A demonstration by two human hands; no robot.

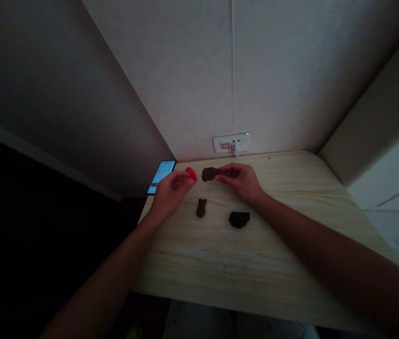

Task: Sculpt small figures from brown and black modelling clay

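Between the fingers of my left hand is a small red piece with a rounded edge, perhaps a plastic mould. My right hand pinches a dark brown lump, which looks like modelling clay, at its right end. A short gap separates the red piece from the lump, both held above the far part of the table. Nearer to me lies a little brown figure with two bumps like ears on top. To its right rests a black, irregular lump, also clay-like.
The pale wood-grain table stands against the wall. A phone with a lit screen lies at its far left corner, beside my left hand. Behind my right hand, a white plug sits in the wall socket. A pale panel rises at right.
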